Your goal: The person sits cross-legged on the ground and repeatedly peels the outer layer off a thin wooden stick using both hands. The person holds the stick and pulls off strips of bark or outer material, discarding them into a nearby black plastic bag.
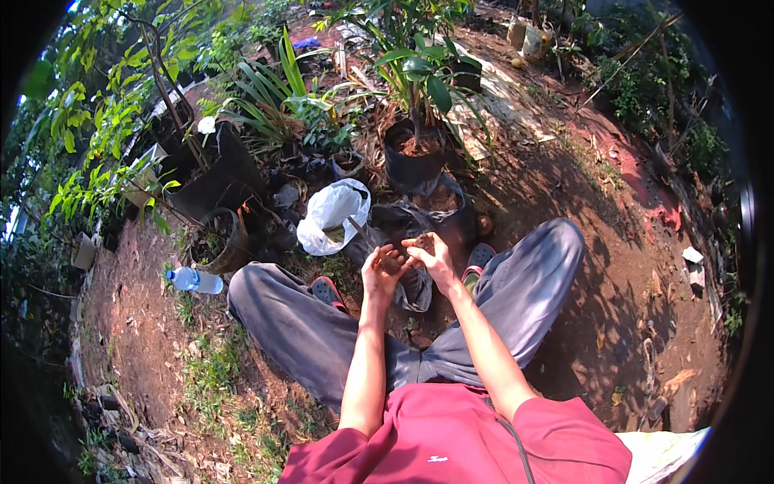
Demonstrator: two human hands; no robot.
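Note:
My left hand is palm up, with a clump of brown soil in it and a thin stick-like thing, perhaps a stem or a tool, rising from it towards a white plastic bag. Close beside it, my right hand holds another reddish-brown clump in its fingers; the fingertips of both hands nearly meet. Below and behind the hands lies a crumpled black plastic bag. Just beyond stands a black grow bag with soil, and behind that a black grow bag with a leafy plant.
A plastic water bottle lies at the left, near a round pot and a large black planter. Strap-leaved plants grow ahead. A white sack lies at the lower right, on the bare earth's edge.

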